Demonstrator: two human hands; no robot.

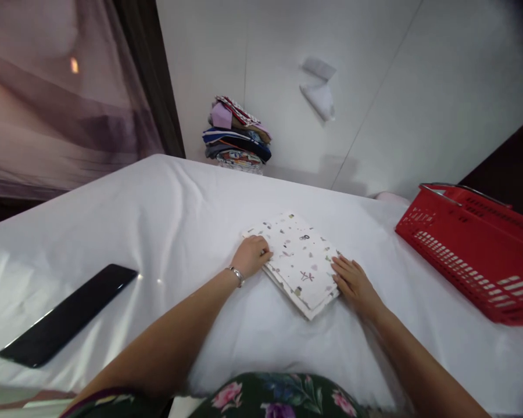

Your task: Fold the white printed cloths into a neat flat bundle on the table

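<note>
A folded white cloth with small printed figures (297, 255) lies on the white sheet (157, 220) in front of me. My left hand (251, 255) rests at its left edge, fingers curled onto the fabric. My right hand (352, 281) lies flat against the cloth's right corner, fingers stretched out and touching it. A watch band circles my left wrist.
A red plastic basket (475, 255) stands at the right. A stack of folded clothes (237, 136) sits at the far edge by the white wall. A dark flat slab (70, 313) lies at the left. A curtain hangs at far left.
</note>
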